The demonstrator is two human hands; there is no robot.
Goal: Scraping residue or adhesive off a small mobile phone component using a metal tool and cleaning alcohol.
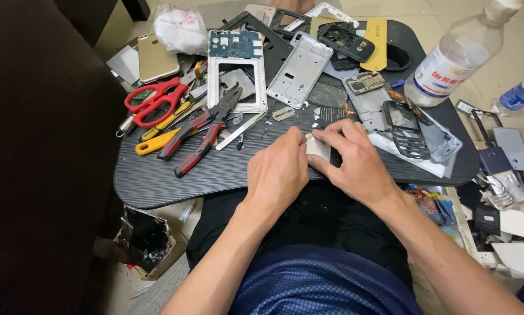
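On the dark tray table (157, 181), past a big clear bottle (454, 58), red scissors (154, 99) and red pliers (201, 137), the left hand (276, 175) and right hand (355, 160) both pinch a small white part (318, 147) near the table's front edge.

Red scissors (156, 100), red-and-black pliers (202, 129), a gold phone (156, 57), a yellow screwdriver (157, 142), on a black, fine-striped table (215, 172).
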